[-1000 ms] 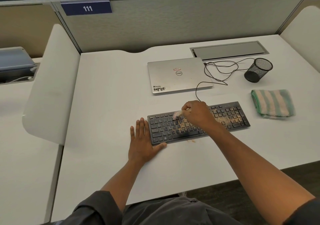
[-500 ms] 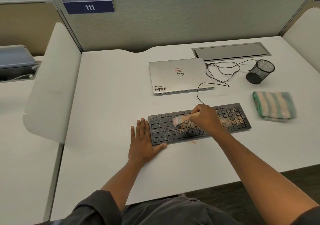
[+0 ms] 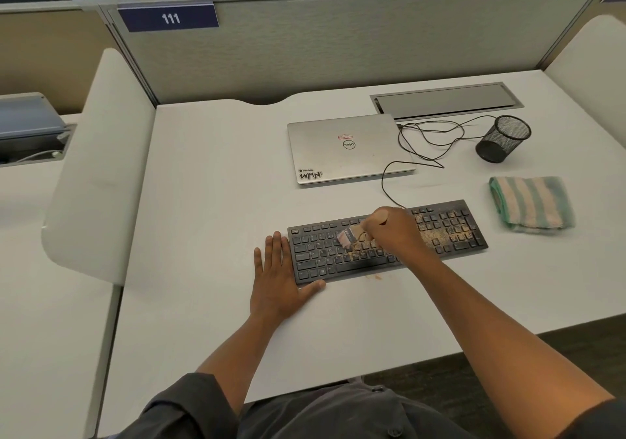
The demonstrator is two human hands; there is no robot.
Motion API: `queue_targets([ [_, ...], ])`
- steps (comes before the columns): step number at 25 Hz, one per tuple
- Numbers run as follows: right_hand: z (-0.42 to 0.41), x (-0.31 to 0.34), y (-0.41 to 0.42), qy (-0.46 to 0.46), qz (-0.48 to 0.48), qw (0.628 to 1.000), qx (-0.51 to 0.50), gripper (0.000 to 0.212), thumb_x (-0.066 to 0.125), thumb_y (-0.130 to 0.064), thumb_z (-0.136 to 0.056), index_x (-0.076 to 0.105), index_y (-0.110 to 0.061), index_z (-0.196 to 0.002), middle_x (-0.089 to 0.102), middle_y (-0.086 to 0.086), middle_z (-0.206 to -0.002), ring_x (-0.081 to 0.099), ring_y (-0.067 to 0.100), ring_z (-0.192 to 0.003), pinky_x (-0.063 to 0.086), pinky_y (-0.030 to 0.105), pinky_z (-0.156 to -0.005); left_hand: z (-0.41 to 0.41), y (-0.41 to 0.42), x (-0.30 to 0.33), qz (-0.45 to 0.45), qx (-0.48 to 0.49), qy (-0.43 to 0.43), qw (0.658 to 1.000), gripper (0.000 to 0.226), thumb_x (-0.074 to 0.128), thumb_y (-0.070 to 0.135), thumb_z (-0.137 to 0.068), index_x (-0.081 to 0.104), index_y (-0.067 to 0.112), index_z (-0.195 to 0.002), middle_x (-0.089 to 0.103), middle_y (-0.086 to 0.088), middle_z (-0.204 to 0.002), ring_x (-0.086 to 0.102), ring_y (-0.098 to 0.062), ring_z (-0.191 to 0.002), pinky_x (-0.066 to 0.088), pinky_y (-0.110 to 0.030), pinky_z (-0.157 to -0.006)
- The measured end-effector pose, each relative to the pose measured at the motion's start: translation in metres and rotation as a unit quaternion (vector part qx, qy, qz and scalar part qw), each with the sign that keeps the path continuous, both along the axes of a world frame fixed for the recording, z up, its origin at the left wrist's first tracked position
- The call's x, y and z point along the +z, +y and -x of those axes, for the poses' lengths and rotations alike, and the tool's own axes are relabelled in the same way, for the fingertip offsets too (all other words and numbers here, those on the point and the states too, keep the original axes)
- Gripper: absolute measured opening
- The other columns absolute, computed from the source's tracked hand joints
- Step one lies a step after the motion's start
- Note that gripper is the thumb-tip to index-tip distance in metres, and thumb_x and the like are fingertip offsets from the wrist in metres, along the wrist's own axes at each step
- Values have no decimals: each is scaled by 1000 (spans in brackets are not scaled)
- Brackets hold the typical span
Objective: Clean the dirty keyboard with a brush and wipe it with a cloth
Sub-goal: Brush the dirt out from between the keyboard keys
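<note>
A black keyboard [image 3: 318, 255] lies on the white desk [image 3: 210, 201], with tan crumbs over its middle keys and number pad. My right hand [image 3: 394, 232] grips a small wooden-handled brush [image 3: 349, 237] whose pale bristles touch the middle keys. My left hand [image 3: 277, 276] lies flat on the desk against the keyboard's left end, thumb along the front edge. A folded green-and-white striped cloth [image 3: 531, 205] sits to the right of the keyboard.
A closed silver laptop [image 3: 345, 149] lies behind the keyboard, with a black cable [image 3: 430, 140] looping beside it. A black mesh pen cup [image 3: 503, 139] lies tipped at the back right. A few crumbs [image 3: 374, 276] sit on the desk in front of the keyboard. Partition walls enclose the desk.
My right hand has swept the brush back and forth over the middle keys, ending slightly to the right of where it began. My left hand has stayed put.
</note>
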State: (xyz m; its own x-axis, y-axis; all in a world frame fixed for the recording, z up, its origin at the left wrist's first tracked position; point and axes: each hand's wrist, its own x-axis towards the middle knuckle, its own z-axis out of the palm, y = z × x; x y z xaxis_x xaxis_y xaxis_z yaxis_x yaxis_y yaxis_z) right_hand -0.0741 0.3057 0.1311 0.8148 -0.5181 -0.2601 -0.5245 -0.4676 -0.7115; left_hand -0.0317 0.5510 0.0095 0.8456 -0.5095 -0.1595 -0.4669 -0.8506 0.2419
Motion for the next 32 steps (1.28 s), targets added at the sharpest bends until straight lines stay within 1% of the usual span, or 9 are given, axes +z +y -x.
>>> queue_targets([
  [2, -2, 2, 1, -9, 22, 1000, 5, 11, 63, -18, -88, 69, -13, -81, 72, 6, -71, 62, 16, -56, 48, 25, -50, 0, 0, 0, 1, 1, -1, 1000, 127, 23, 96, -77, -16, 6, -158, -20, -12, -167, -27, -22, -152, -16, -49, -123],
  [6, -6, 4, 11, -37, -84, 996, -21, 11, 55, -10, -93, 66, -10, -89, 71, 9, -67, 60, 17, -51, 48, 26, -45, 0, 0, 1, -1, 0, -1, 1000, 128, 17, 98, -75, -17, 6, -157, -21, -12, -167, -27, -22, -152, -16, -48, -123],
  [11, -8, 4, 10, -29, 15, 999, 36, 13, 54, -15, -91, 65, -16, -85, 70, 5, -71, 67, 21, -63, 54, 34, -55, 0, 0, 2, 10, 1, -4, 1000, 124, 23, 96, -77, -21, 9, -153, -18, -13, -167, -25, -23, -152, -14, -49, -124],
  [15, -14, 9, 14, -35, -23, 997, 64, 13, 54, -15, -94, 65, -19, -88, 71, 3, -70, 65, 14, -56, 53, 31, -52, 0, 0, 1, 2, -1, -4, 1000, 124, 20, 97, -76, -22, 9, -153, -18, -13, -167, -25, -23, -153, -14, -49, -124],
  [18, -15, 7, 15, 4, 34, 994, 103, 13, 55, -17, -92, 65, -20, -85, 70, 1, -75, 69, 21, -70, 55, 36, -63, -1, -1, 1, 1, 2, 0, 1000, 127, 13, 99, -73, -19, 7, -156, -18, -13, -167, -25, -23, -153, -13, -50, -124],
  [20, -18, 9, 13, -3, 37, 995, 93, 13, 55, -17, -92, 66, -18, -86, 70, 1, -76, 68, 21, -72, 55, 35, -64, -1, -1, 1, -4, 1, -1, 1000, 129, 12, 99, -72, -16, 6, -157, -19, -13, -167, -26, -23, -152, -13, -50, -124],
  [27, -18, 11, 16, 26, 50, 991, 121, 14, 53, -18, -93, 67, -16, -88, 70, 2, -80, 68, 21, -77, 53, 34, -67, 0, -2, 1, -7, 3, 0, 1000, 128, 19, 97, -75, -15, 6, -158, -19, -13, -167, -26, -23, -152, -15, -49, -124],
  [30, -17, 11, 24, 19, 3, 991, 131, 14, 53, -18, -92, 66, -22, -86, 70, -1, -77, 68, 18, -73, 52, 32, -63, 0, -3, 3, -10, 2, -1, 1000, 126, 24, 95, -78, -16, 6, -157, -18, -13, -167, -25, -23, -152, -15, -49, -123],
  [32, -12, 7, 25, 33, 10, 989, 146, 15, 52, -17, -92, 64, -22, -85, 69, -3, -78, 65, 18, -73, 47, 30, -60, 0, -2, 2, -10, 2, -1, 1000, 126, 25, 95, -78, -15, 6, -158, -18, -13, -167, -26, -23, -152, -15, -49, -123],
])
